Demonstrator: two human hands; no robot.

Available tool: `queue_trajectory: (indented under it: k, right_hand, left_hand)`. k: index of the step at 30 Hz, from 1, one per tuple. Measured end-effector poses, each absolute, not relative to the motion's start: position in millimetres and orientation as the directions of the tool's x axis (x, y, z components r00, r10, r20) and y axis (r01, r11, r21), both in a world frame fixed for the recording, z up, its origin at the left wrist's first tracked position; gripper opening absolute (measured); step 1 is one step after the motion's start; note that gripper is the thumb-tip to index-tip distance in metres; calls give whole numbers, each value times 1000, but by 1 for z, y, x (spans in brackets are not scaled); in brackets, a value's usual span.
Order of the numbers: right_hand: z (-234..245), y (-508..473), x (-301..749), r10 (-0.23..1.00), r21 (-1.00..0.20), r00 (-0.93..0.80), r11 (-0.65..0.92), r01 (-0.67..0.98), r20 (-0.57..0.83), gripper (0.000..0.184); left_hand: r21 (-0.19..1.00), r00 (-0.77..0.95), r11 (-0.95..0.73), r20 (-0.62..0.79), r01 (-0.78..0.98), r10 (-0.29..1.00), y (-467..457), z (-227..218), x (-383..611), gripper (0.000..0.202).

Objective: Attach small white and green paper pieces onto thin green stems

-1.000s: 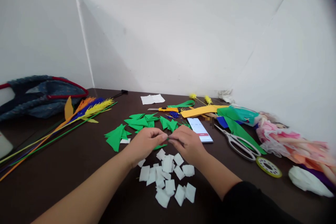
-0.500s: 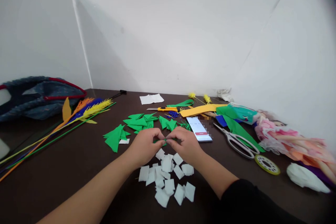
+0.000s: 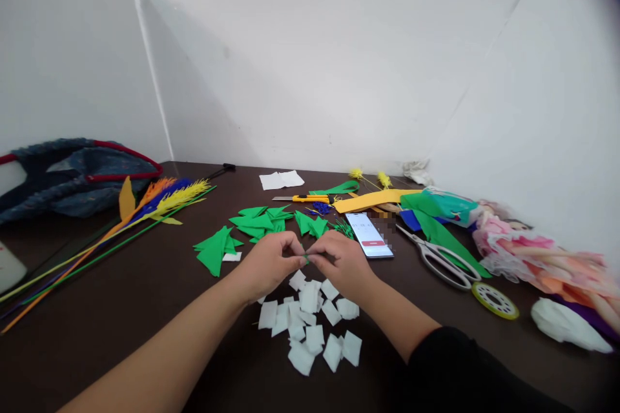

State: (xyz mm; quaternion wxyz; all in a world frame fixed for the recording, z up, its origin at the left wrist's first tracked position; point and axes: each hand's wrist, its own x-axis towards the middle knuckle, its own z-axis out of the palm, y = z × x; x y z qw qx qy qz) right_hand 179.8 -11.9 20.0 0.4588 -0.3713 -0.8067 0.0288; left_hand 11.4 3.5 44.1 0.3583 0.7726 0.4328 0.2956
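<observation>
Thumb and fingertips of my left hand [image 3: 275, 262] pinch a small piece of green paper [image 3: 306, 261], mostly hidden by the fingers. My right hand [image 3: 341, 261] meets it from the other side, its fingertips closed on the same piece. Just below both hands lie several small white paper squares [image 3: 314, 337], loosely scattered. Beyond the hands are piles of cut green paper triangles [image 3: 256, 224], with another pile of green pieces [image 3: 213, 255] to the left. Close behind my right hand lies a phone [image 3: 371, 236] with its screen lit.
A yellow utility knife [image 3: 310, 198] lies with its blade out behind the green piles. To the right are scissors [image 3: 443, 261], a tape roll [image 3: 495, 301], a crumpled white piece [image 3: 569, 324] and dolls [image 3: 523, 239]. Long paper stems [image 3: 104, 242] and a denim item [image 3: 72, 174] lie left.
Both hands stay pinched together over the green piece, with only slight finger movement. The whole view has shifted a little; nothing on the table has visibly been moved.
</observation>
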Motion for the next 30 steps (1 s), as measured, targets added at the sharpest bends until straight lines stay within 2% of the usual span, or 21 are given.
queue_trajectory:
  k: [4,9,13,18,22,30]
  right_hand:
    - [20,-12,179,648,-423,-302,715,556,699,8]
    - [20,-13,181,611,-357,-337,736,575,717,9]
    - [18,-12,182,591,-327,-346,745,582,729,10]
    - [21,-12,180,648,-427,-296,715,553,702,8]
    - [23,-14,178,718,-510,-270,662,549,642,9]
    - [19,-13,181,613,-374,-324,738,562,721,9]
  left_hand:
    - [791,454,-395,168,467,875,4,45,11,13]
    - [808,527,-379,102,451,844,5,45,9,23]
    - [797,477,-354,95,489,874,3,46,10,17]
    - [778,427,-389,173,493,888,0,49,12,8]
    - [749,388,-405,214,524,896,-1,50,12,9]
    - [761,485,-389,113,519,867,3,47,8,22]
